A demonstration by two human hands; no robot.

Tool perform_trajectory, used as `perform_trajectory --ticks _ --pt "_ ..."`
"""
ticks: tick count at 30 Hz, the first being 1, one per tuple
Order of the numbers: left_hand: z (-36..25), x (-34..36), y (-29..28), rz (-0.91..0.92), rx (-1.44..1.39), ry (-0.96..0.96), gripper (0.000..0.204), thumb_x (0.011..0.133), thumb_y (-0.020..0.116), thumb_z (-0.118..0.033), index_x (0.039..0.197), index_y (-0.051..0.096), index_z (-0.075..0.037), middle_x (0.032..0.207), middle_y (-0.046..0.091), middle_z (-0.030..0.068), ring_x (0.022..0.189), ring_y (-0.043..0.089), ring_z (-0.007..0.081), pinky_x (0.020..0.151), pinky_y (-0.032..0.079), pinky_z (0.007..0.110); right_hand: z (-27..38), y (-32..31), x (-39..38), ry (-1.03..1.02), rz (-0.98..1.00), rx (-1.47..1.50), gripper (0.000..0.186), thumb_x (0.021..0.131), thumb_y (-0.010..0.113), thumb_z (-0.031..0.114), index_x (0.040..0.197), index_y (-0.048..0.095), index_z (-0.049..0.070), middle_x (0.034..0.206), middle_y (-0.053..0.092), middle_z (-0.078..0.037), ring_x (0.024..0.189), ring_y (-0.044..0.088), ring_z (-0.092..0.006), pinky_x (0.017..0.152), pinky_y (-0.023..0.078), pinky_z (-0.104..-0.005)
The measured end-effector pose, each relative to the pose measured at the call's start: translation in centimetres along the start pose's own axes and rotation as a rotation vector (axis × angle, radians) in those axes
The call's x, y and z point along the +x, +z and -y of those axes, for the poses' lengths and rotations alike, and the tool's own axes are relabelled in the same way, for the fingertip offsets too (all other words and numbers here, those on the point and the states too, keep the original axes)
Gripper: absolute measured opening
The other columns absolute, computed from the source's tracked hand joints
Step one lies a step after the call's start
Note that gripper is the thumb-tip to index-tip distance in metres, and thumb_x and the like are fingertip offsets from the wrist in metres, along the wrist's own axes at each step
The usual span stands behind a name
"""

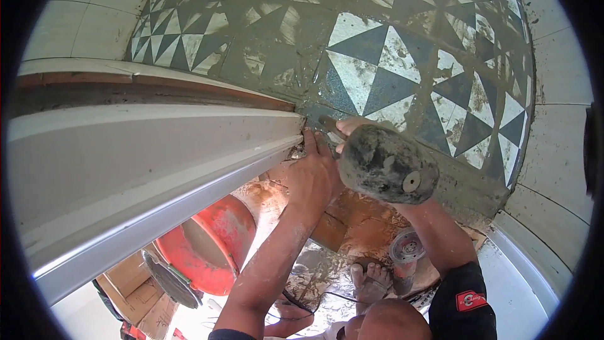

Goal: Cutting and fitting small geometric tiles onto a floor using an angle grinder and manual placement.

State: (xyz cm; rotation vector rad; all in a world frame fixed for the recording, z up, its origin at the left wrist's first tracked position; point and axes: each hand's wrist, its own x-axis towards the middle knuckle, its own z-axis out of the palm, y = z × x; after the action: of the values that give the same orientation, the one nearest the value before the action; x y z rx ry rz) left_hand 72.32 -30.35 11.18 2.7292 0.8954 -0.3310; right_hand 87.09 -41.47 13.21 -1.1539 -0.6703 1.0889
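My right hand [350,127] is closed around the handle of a rubber mallet [384,167]. The mallet's big dark, mortar-smeared head points up and hides most of that hand. Beside it, my left hand [313,173] reaches forward with its fingers stretched out and nothing gripped. Those fingertips touch the floor edge by the end of the white door frame [157,141]. Just beyond both hands lies a wet patterned tile [374,66] with dark and white triangles. Grey mortar smears the tiles around it.
Left of my left forearm stands a red bucket [242,223] of greyish liquid, near cardboard [135,283]. A red-and-grey power tool with a round disc [408,249] stands by my bare foot [372,280]. A black cord [296,302] crosses the floor. Pale tiled walls [557,145] bound the floor.
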Motion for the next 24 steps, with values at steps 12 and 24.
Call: perform_trajectory --ticks 12,24 --pt "-1.0 0.2 -0.7 0.102 0.036 -0.051 0.073 0.088 0.062 -0.035 0.14 0.047 0.014 0.15 0.041 0.0345 0.079 0.075 0.0324 0.069 0.062 0.04 -0.7 0.2 -0.4 -0.349 -0.141 -0.221 0.035 0.092 0.072 0.008 0.124 0.059 0.0 0.131 0.064 -0.019 0.122 0.061 -0.0265 0.105 0.049 -0.0371" --pt "-1.2 0.2 -0.5 0.039 0.084 -0.021 0.07 0.087 0.061 -0.03 0.141 0.046 0.013 0.152 0.04 0.0337 0.079 0.076 0.0324 0.069 0.062 0.041 0.5 -0.4 -3.7 -0.288 -0.203 -0.605 0.028 0.09 0.076 0.007 0.115 0.063 0.002 0.122 0.069 -0.017 0.114 0.067 -0.0269 0.097 0.055 -0.037"
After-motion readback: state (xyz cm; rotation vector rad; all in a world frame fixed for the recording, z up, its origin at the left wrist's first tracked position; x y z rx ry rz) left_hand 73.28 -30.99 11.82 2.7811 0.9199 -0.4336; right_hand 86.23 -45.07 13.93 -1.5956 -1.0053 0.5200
